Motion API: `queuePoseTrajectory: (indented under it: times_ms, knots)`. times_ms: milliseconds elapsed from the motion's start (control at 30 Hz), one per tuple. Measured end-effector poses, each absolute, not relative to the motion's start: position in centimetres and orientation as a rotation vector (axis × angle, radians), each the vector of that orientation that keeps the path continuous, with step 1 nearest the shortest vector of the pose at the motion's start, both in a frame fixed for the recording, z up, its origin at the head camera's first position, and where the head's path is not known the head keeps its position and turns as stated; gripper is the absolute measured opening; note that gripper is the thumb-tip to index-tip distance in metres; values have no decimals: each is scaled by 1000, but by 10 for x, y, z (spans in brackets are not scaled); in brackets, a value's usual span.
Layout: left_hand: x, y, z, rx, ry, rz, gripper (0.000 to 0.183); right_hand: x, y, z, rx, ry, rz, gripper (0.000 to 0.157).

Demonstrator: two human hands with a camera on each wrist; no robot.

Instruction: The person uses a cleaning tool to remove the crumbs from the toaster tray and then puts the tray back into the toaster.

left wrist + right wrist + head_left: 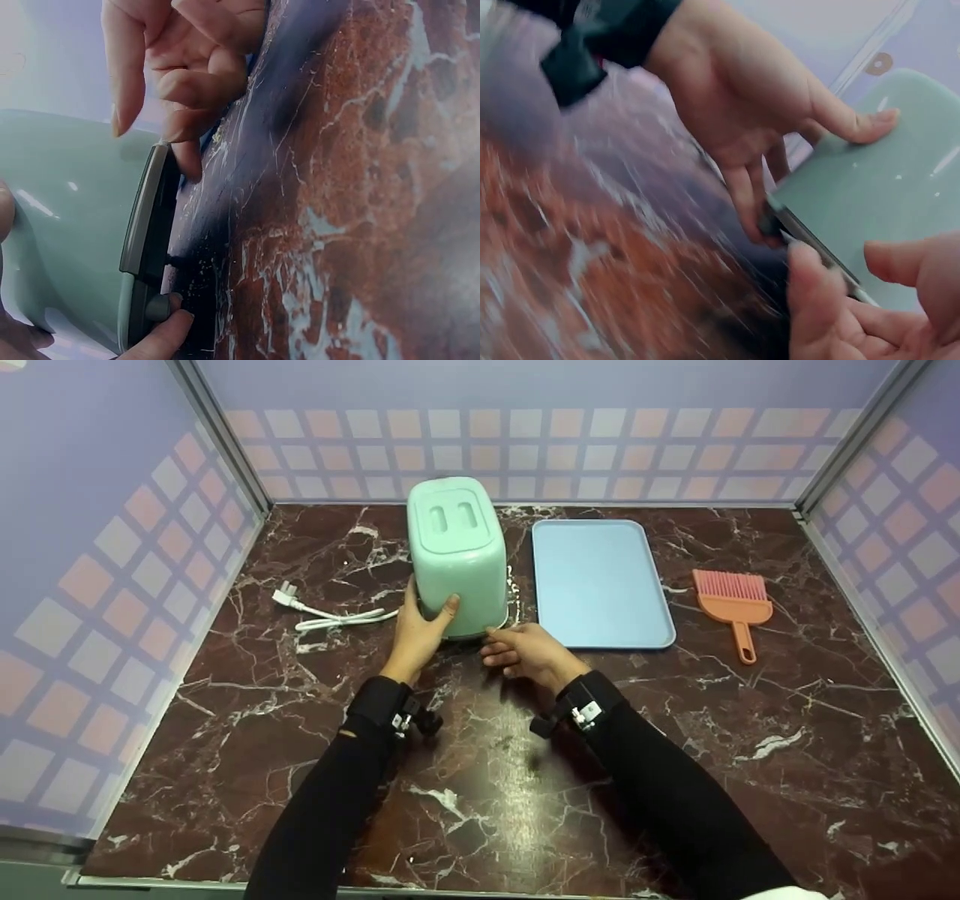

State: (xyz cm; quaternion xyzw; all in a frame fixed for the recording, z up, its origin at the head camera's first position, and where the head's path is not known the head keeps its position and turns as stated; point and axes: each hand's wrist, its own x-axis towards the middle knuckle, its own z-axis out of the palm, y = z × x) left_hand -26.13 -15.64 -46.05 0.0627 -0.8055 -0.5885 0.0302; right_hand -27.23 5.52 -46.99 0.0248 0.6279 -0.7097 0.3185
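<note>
A dark marble table (210, 750) carries everything. The green toaster (461, 592) is at its far half, left of the blue tray (600, 577), which lies just beside it. Its two slots point away from the person.

The left hand (420, 634) holds the toaster at its lower left, the thumb on the front wall and other fingers round the side. The right hand (529, 651) is at the lower right corner, its fingers loosely bent and thumb apart; I cannot tell how firmly they touch.

Along the front bottom edge goes a thin strip (145, 210), its long axis crosswise between the hands; the right fingertips are nearer to it. Toward the person there is wide room, but the tray's edge limits the right side.

The orange brush (735, 607) lies beyond the tray, the white cord (341, 620) on the left.
</note>
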Motion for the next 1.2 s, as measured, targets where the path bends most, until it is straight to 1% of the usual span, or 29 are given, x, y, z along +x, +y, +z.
queuePoseTrajectory:
  times_ms: [167, 233, 400, 633, 967, 1200]
  knots:
    - [-262, -155, -458, 183, -2468, -1791, 99, -267, 44, -475, 166, 1498, -2019, 17]
    - [-262, -155, -458, 187, -2463, -1789, 100, -266, 40, -478, 193, 1442, -2079, 14]
    - [-263, -156, -460, 191, -2467, -1794, 101, -265, 34, -483, 212, 1390, -2144, 19]
    - [-263, -156, -458, 186, -2471, -1775, 99, -264, 31, -485, 209, 1448, -2142, 30]
    - [-262, -154, -455, 188, -2496, -1742, 99, -262, 25, -489, 232, 1443, -2213, 26]
    - [-262, -153, -452, 192, -2510, -1735, 99, -262, 24, -490, 234, 1427, -2242, 28]
